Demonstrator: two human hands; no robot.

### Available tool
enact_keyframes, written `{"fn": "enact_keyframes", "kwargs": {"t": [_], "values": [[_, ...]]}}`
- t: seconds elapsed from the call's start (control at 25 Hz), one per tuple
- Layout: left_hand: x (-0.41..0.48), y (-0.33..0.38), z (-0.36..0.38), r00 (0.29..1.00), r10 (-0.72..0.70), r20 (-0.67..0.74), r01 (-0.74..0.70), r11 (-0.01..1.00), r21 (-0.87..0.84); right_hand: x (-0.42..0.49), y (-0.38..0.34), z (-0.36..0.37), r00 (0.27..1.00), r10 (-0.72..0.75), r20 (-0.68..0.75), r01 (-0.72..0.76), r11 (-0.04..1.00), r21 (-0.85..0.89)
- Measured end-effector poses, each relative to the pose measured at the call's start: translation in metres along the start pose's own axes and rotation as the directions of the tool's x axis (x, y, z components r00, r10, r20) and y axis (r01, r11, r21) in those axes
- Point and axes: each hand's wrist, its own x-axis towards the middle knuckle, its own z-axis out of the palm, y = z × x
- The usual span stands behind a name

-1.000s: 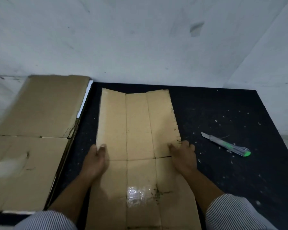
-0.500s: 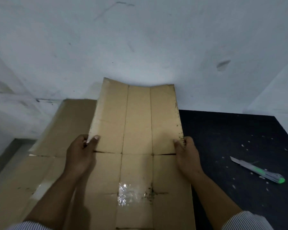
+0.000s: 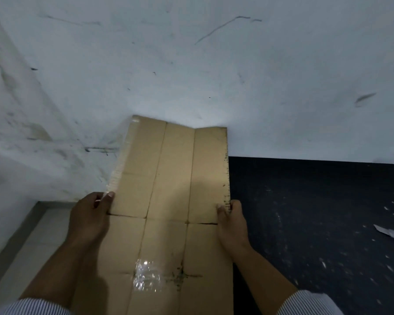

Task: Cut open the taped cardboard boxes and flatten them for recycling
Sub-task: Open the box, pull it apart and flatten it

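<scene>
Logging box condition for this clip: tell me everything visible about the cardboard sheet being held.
The cardboard sheet is a plain brown box opened flat, creased lengthwise into three strips and crosswise into panels, slightly bent along the creases. Clear tape lines its left edge; a shiny crumpled tape patch sits near the bottom beside dark smudges. Small dark marks dot the right edge. The left hand pinches its left edge, the right hand its right edge, with its far end raised before the wall.

Wall: we face a white wall (image 3: 214, 64), scuffed with dark streaks.
Desk: our black desk (image 3: 316, 201) meets it at right, flecked with pale bits.
Floor: we see pale floor (image 3: 39, 242) lower left.
</scene>
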Motion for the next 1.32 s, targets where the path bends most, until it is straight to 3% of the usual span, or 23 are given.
{"fn": "enact_keyframes", "kwargs": {"t": [0.2,0.36,0.48,0.64,0.88,1.04,1.24,1.32], "values": [[0.004,-0.052,0.005,0.998,-0.044,-0.045,0.049,0.993,0.104,0.008,0.002,0.04,1.0,-0.002,-0.026,0.001,0.998,-0.07],[0.021,-0.086,0.025,0.996,-0.045,0.082,0.022,0.966,0.259,0.019,0.03,0.058,0.979,0.187,-0.085,-0.205,0.928,-0.311],[0.025,-0.094,0.032,0.985,-0.064,0.159,0.023,0.968,0.249,0.018,0.045,0.058,0.96,0.28,0.003,-0.246,0.846,-0.473],[0.025,-0.098,0.034,0.989,-0.038,0.143,0.016,0.988,0.155,0.013,0.048,0.069,0.98,0.191,-0.061,-0.199,0.9,-0.387],[0.024,-0.105,0.029,0.987,-0.036,0.159,0.001,0.977,0.214,0.016,0.048,0.082,0.983,0.172,-0.069,-0.185,0.927,-0.327],[0.023,-0.105,0.029,0.985,-0.032,0.171,-0.008,0.974,0.229,0.035,0.049,0.086,0.99,0.131,-0.056,-0.143,0.911,-0.388],[0.036,-0.093,0.026,0.948,-0.204,0.246,0.16,0.969,0.186,0.035,0.049,0.083,0.988,0.131,-0.087,-0.152,0.935,-0.322],[0.038,-0.09,0.032,0.952,-0.183,0.246,0.144,0.975,0.166,0.034,0.047,0.082,0.99,0.117,-0.082,-0.137,0.942,-0.308]]}}
